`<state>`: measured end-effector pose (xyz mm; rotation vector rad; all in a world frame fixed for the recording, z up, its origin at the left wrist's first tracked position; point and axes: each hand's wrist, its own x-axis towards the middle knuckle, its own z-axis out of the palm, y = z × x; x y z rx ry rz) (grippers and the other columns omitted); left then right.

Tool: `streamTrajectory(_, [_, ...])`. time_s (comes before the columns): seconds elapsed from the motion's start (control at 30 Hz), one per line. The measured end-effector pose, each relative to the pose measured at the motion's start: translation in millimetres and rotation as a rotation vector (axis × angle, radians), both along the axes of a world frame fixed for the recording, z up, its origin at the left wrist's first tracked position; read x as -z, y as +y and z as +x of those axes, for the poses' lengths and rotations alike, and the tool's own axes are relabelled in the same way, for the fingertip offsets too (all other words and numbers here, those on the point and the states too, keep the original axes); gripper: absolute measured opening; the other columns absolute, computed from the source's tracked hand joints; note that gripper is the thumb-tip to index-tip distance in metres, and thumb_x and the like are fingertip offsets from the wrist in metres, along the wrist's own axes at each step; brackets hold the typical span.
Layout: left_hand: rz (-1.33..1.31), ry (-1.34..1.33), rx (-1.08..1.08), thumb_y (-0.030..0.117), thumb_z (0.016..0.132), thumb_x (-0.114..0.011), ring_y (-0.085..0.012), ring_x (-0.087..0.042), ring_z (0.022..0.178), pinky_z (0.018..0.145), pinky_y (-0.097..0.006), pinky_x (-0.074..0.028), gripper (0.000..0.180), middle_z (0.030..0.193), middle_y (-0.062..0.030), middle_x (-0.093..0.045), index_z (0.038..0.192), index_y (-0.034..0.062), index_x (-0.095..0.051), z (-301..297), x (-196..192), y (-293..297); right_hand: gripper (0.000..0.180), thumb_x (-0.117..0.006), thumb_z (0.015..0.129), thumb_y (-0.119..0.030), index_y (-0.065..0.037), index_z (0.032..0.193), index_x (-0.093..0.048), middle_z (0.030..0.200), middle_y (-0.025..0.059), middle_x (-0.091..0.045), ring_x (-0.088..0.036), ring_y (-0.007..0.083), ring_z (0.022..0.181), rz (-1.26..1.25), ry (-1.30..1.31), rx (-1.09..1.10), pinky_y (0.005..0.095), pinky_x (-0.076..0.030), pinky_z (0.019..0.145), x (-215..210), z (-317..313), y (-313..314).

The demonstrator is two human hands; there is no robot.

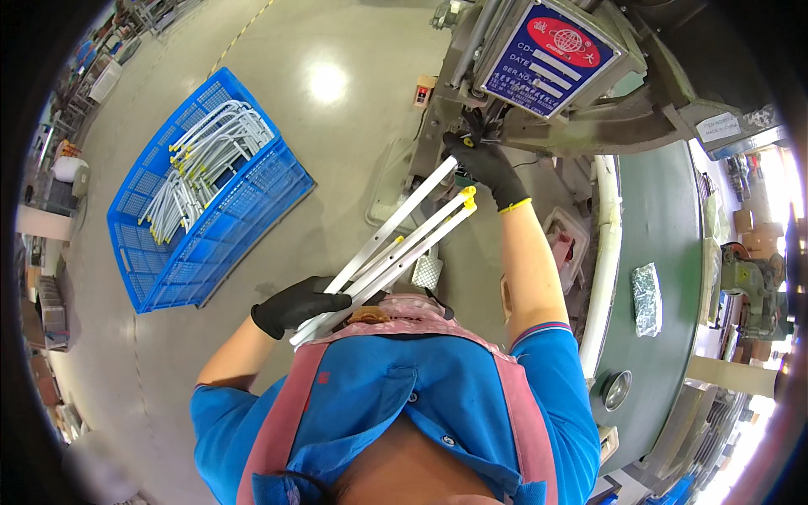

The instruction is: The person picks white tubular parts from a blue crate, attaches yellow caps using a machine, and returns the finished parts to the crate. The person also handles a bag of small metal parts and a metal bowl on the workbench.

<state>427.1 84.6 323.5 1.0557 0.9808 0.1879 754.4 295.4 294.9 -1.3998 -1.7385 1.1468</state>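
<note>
Several white metal tubes (402,248) with yellow end caps slant from my waist up to a machine. My left hand (296,305), in a black glove, is closed around their lower ends close to my apron. At the machine's working head (481,126), my right hand (488,168), in a black glove with a yellow cuff, has its fingers closed at the upper end of one tube (396,220). That tube stands slightly apart from the others, and small holes show along it. My right fingertips and the tube's end are partly hidden against the dark machine parts.
A blue plastic crate (244,202) with bent white tubes (206,164) stands on the floor to the left. The machine body with a blue label plate (551,59) is ahead. On the right, a green-topped table (656,227) holds a clear plastic packet (646,299) and a round metal dish (617,390).
</note>
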Motion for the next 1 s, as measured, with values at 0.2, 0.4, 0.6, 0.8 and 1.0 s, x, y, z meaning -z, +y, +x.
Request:
streamTrajectory(0.2, [-0.021, 0.026, -0.027, 0.033, 0.089, -0.060, -0.0151, -0.056, 0.095, 0.085, -0.028, -0.044, 0.054, 0.111, -0.0100, -0.061, 0.129, -0.0022, -0.049, -11, 4, -24, 0.059, -0.064, 0.086, -0.022, -0.003, 0.134, -0.037, 0.087, 0.0095, -0.065, -0.060, 0.0170, 0.078, 0.137, -0.127, -0.036, 0.0320, -0.049, 0.074, -5, -8, -3])
streamTrajectory(0.4, [0.081, 0.076, -0.008, 0.033, 0.090, -0.058, -0.0161, -0.056, 0.098, 0.087, -0.029, -0.043, 0.052, 0.111, -0.0105, -0.061, 0.127, -0.0017, -0.051, 0, 9, -33, 0.041, -0.060, 0.088, -0.019, -0.001, 0.123, -0.048, 0.080, 0.0090, -0.065, -0.062, 0.0154, 0.076, 0.102, 0.165, 0.030, 0.0303, -0.050, 0.066, 19, -3, -8])
streamTrajectory(0.6, [0.069, 0.080, -0.008, 0.037, 0.089, -0.057, -0.0172, -0.057, 0.097, 0.088, -0.029, -0.043, 0.056, 0.113, -0.0110, -0.060, 0.129, -0.0021, -0.049, -4, 9, -34, 0.032, -0.059, 0.088, -0.028, 0.000, 0.101, -0.063, 0.080, 0.0050, -0.064, -0.057, 0.0137, 0.073, -0.113, 0.170, 0.039, 0.0293, -0.046, 0.069, 50, -2, -9])
streamTrajectory(0.8, [0.002, 0.037, -0.053, 0.036, 0.087, -0.061, -0.0172, -0.054, 0.103, 0.091, -0.029, -0.041, 0.061, 0.118, -0.0114, -0.058, 0.133, -0.0014, -0.045, -2, 26, -32, 0.032, -0.059, 0.089, -0.028, 0.001, 0.103, -0.061, 0.085, 0.0070, -0.063, -0.057, 0.0130, 0.075, 0.020, 0.138, 0.036, 0.0303, -0.047, 0.070, 40, 1, -25])
streamTrajectory(1.0, [0.090, -0.008, -0.059, 0.035, 0.085, -0.065, -0.0189, -0.053, 0.108, 0.095, -0.030, -0.039, 0.064, 0.122, -0.0115, -0.057, 0.134, -0.0012, -0.044, 2, 32, -35, 0.035, -0.060, 0.090, -0.027, -0.001, 0.113, -0.058, 0.097, 0.0092, -0.064, -0.060, 0.0164, 0.088, 0.071, 0.078, -0.063, 0.0303, -0.048, 0.077, 62, 29, -70])
